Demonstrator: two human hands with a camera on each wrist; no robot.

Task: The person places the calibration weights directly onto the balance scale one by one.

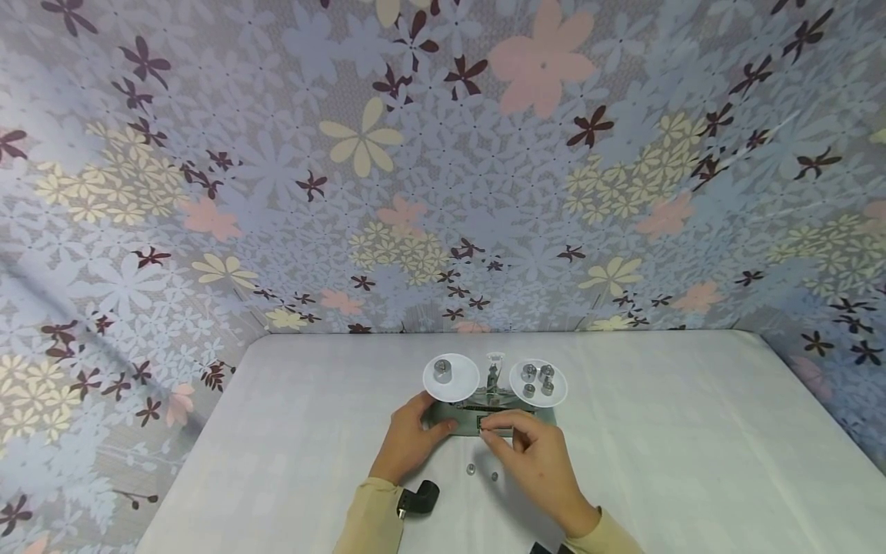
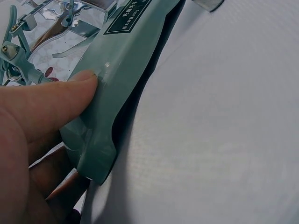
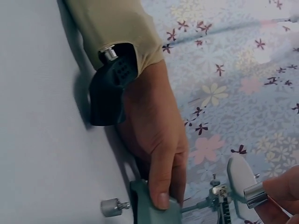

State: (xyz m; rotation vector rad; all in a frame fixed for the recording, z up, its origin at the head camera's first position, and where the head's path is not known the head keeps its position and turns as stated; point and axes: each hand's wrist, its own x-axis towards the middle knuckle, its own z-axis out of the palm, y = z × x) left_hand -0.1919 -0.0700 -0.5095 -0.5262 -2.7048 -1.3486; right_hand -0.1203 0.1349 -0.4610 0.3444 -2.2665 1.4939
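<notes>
A green balance scale (image 1: 465,424) stands on the white-covered table. My left hand (image 1: 408,441) grips the left end of its base, thumb on top and fingers around the end, as the left wrist view shows closely. My right hand (image 1: 538,464) is in front of the scale's middle, pinching a small shiny metal weight (image 3: 255,195) between thumb and fingertips. One larger knobbed weight (image 1: 442,372) sits on the left white pan (image 1: 465,377). Several smaller weights (image 1: 529,373) stand on the right white pan (image 1: 560,389).
Two small weights, one a bit bigger (image 1: 471,468) and one smaller (image 1: 494,476), stand on the table (image 1: 664,431) between my forearms. A black wrist camera (image 1: 419,498) is on the left sleeve. A flower-patterned wall (image 1: 443,192) rises behind the table.
</notes>
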